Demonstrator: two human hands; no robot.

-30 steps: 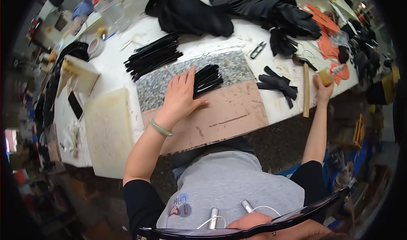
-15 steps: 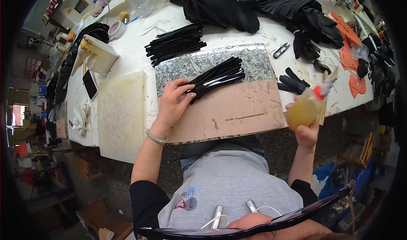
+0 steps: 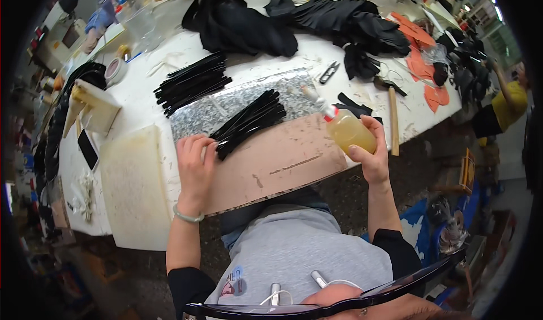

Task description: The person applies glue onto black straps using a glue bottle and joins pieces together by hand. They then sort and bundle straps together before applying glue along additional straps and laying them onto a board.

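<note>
A fanned bundle of glossy black strips lies slantwise across a board, half speckled grey and half covered by a brown sheet. At the bundle's near left end, the bent fingers of my left hand are closed against the strip ends; the fingertips are partly hidden. My right hand is wrapped round a clear squeeze bottle of yellowish liquid with a red collar. The bottle is tilted above the board's right end, its pale nozzle pointing up and left toward the strips.
A second pile of black strips lies behind the board. Black fabric, thread snips, a hammer and orange pieces are further back and right. At left are a whitish slab and a phone. Another person stands far right.
My right hand has brought the bottle left, over the board. My left hand has slid back to the strip ends, and the strips now lie more evenly fanned. The whole view has shifted.
</note>
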